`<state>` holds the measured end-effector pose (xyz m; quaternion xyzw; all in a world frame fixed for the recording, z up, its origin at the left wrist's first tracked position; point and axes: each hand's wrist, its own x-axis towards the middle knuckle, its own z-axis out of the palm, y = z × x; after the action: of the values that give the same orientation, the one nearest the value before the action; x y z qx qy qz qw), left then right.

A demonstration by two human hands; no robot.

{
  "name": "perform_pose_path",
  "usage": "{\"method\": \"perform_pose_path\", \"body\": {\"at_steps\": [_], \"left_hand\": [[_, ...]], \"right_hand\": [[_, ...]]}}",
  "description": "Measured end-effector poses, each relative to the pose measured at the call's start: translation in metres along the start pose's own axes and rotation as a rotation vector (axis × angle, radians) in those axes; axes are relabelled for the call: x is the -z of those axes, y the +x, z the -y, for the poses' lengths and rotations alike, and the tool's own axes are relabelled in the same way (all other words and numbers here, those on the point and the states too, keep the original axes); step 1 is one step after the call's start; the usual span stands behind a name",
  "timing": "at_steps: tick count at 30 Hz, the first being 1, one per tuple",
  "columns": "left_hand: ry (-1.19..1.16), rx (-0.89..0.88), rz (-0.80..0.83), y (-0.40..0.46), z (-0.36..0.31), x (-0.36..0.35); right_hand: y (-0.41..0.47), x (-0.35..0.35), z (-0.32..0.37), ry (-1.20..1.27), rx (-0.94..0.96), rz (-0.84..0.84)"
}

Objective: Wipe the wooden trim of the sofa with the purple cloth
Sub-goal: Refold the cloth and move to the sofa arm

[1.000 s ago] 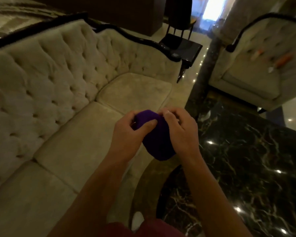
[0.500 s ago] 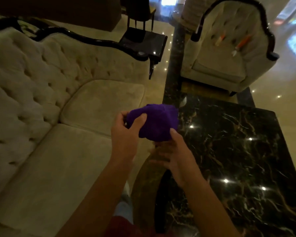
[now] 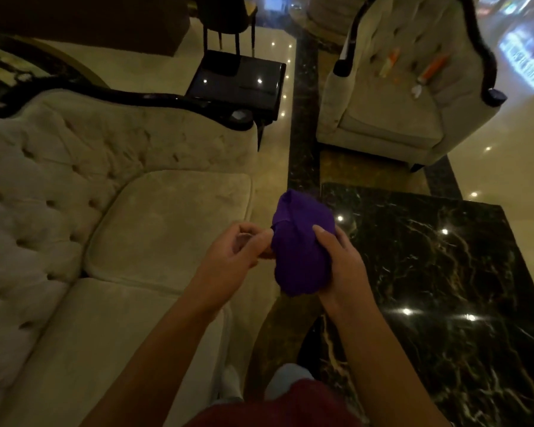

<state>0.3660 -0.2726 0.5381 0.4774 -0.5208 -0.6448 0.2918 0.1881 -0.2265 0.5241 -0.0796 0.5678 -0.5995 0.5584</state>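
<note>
Two hands bunch cloth (image 3: 302, 245): right hand (image 3: 341, 266) closed around it, left hand (image 3: 238, 254) pinching edge. Next we reach trim (image 3: 167, 98).

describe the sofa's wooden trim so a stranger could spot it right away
Find the long cream tufted sofa on the left. Along the top edge of its backrest runs the wooden trim, ending in a scroll at the armrest. It is the sofa's only glossy black, curving part.

- A grand lounge or lobby: tufted cream sofa (image 3: 111, 186) with dark wooden trim (image 3: 154, 100).
- Matching armchair (image 3: 407, 97), black marble table (image 3: 444, 272), glossy floor (image 3: 154, 69).
</note>
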Motion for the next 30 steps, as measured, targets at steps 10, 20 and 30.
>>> {"method": "perform_pose_path", "body": {"at_steps": [10,20,30], "left_hand": [[0.046,-0.002,-0.007,0.154,-0.04,-0.065],[-0.307,0.064,-0.053,0.255,-0.078,-0.084],[-0.352,-0.015,-0.277,0.365,-0.089,-0.04]], "right_hand": [[0.13,0.007,0.075,-0.44,0.186,0.073],[0.237,-0.029,0.17,-0.449,0.269,0.253],[0.327,-0.108,0.199,-0.648,0.481,0.221]]}}
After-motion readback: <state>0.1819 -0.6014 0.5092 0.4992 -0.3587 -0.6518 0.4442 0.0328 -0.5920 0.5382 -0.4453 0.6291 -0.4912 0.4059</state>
